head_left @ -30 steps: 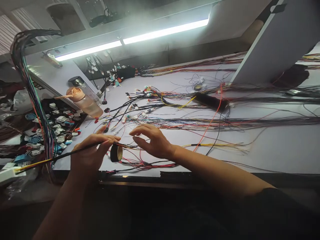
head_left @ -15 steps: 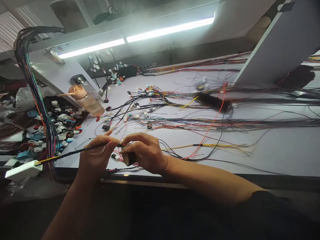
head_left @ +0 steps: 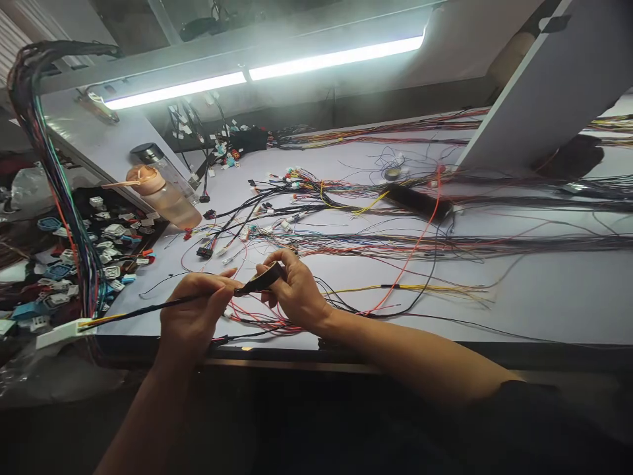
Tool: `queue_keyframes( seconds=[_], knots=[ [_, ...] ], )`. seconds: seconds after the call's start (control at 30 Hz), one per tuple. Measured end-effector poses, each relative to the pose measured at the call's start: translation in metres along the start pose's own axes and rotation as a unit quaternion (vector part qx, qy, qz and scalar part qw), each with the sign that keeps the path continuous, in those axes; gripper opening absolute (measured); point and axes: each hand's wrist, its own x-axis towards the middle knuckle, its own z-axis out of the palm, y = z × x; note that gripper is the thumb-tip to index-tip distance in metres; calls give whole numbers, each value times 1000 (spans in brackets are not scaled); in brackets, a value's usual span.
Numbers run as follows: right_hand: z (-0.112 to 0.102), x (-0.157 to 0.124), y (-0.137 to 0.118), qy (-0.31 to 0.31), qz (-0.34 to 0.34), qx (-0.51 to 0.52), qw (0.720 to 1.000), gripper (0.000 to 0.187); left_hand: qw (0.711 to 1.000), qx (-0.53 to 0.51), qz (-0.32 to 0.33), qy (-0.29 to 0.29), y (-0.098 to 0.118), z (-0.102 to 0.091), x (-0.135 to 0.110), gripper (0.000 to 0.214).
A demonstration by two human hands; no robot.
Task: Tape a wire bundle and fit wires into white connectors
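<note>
My left hand (head_left: 192, 307) is closed on a black-taped wire bundle (head_left: 153, 307), pinching it near its right end. A white connector (head_left: 66, 332) hangs at the bundle's far left end, where yellow wire shows. In my right hand (head_left: 299, 290) is a roll of black tape (head_left: 270, 276), tilted and gripped between fingers and thumb. A strip of tape runs from the roll to the bundle at my left fingertips. Below the hands, red wires (head_left: 257, 318) lie on the white table.
Wire harnesses (head_left: 376, 244) stretch across the table (head_left: 544, 303). Two bottles, one with a peach lid (head_left: 163, 194), stand at the left, near heaped connectors (head_left: 109, 251). A thick hanging wire bundle (head_left: 54, 165) passes left of my hands. A dark cylindrical object (head_left: 418, 201) lies farther back.
My right hand has turned and lifted the tape roll, so a strip now stretches to the bundle. The white connector has swung right and lies more level. The view has shifted slightly.
</note>
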Motion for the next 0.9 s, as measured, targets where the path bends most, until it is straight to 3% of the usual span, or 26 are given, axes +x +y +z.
queue_keyframes(
  seconds=[0.1, 0.17, 0.3, 0.4, 0.53, 0.6, 0.67, 0.73, 0.8, 0.9],
  knots=[
    [1, 2, 0, -3, 5, 3, 1000, 27, 998, -7, -63, 1, -6, 4, -5, 24],
    [-1, 3, 2, -5, 5, -1, 1000, 26, 997, -14, -75, 1, -9, 6, -8, 19],
    [-10, 5, 9, -3, -10, -130, 991, 8, 998, -17, -49, 19, -12, 9, -12, 9],
    [-18, 9, 10, -19, 2, -202, 979, 6, 1000, 10, -1, -8, -8, 7, -9, 8],
    [-31, 21, 0, -164, 50, -260, 950, 16, 992, 37, 100, -66, 1, 5, 4, 17],
    [-38, 29, -7, -234, 73, -284, 927, 26, 988, 51, 120, -87, 5, 4, 12, 19],
    [-46, 33, -13, -259, 72, -309, 912, 35, 985, 80, 119, -98, 8, 3, 20, 18],
    [-54, 32, -16, -242, 21, -340, 909, 36, 984, 95, 116, -98, 9, 1, 26, 16],
    [-60, 25, -17, -174, -100, -383, 902, 27, 985, 84, 107, -101, 9, -1, 29, 14],
    [-62, 9, -16, -69, -311, -455, 832, 17, 990, 59, 80, -99, 5, 0, 29, 11]
  ],
)
